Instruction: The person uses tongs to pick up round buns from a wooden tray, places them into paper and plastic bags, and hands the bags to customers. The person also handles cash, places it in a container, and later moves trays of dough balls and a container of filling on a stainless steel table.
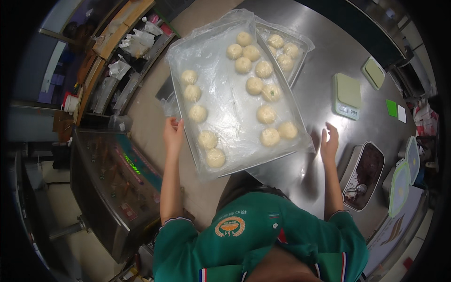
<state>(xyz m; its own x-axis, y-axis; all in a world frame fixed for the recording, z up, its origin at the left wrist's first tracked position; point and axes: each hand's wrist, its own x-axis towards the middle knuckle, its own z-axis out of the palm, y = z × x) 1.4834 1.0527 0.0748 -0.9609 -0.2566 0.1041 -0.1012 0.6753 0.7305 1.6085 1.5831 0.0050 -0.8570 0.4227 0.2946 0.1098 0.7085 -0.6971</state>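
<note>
A large metal tray (293, 101) lined with clear plastic film lies slantwise in front of me. Several round, pale dough balls (254, 86) sit under the film, grouped on the tray's left and right sides. My left hand (174, 134) is beside the tray's left rim, its fingertips close to or touching the edge; its fingers look parted. To the right of the tray, my right hand (330, 141) hovers apart from it, fingers spread and holding nothing. Partly under the far right side is a second film-covered tray (305, 47) with more dough balls (284, 62).
On the steel worktop (324, 51) at right stand a pale green kitchen scale (347, 91) and a similar green item (374, 74). Nearer is a container of dark red paste (369, 174) with a spoon (358, 189). A dark glass-topped cabinet (105, 188) stands left, below cluttered shelves (136, 47).
</note>
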